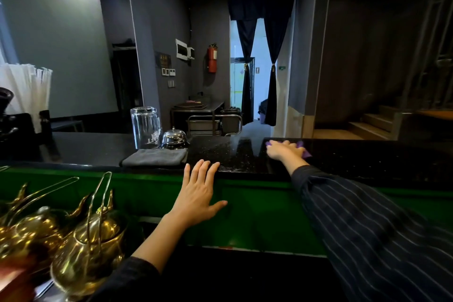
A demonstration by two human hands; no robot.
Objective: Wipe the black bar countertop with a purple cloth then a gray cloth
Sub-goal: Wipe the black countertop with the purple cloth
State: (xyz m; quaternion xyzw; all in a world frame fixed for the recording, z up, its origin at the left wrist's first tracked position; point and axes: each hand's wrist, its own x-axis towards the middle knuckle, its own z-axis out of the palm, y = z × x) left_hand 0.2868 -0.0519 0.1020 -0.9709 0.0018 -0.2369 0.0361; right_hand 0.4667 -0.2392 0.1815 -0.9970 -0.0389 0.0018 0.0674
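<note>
Pressing purple cloth (305, 151) onto black countertop (245, 154), right hand (284, 151).

No legible text: white print low on the upturned glass (146, 127) at 11 o'clock on the counter (245, 154) and gold characters on the dark wall plaque (164, 60) at 12 o'clock are both too blurred to read.

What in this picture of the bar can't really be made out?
All in the head view:
- Purple cloth: mostly hidden under the right hand; only its edges show.
- Shiny brass teapots: blurred and cut off by the left and bottom edges.
- Small dark wall sign: its lettering is too small to read.
- Upturned clear glass: its white print is too blurred to read.
- Folded gray cloth: its underside is hidden against the black countertop.
</note>
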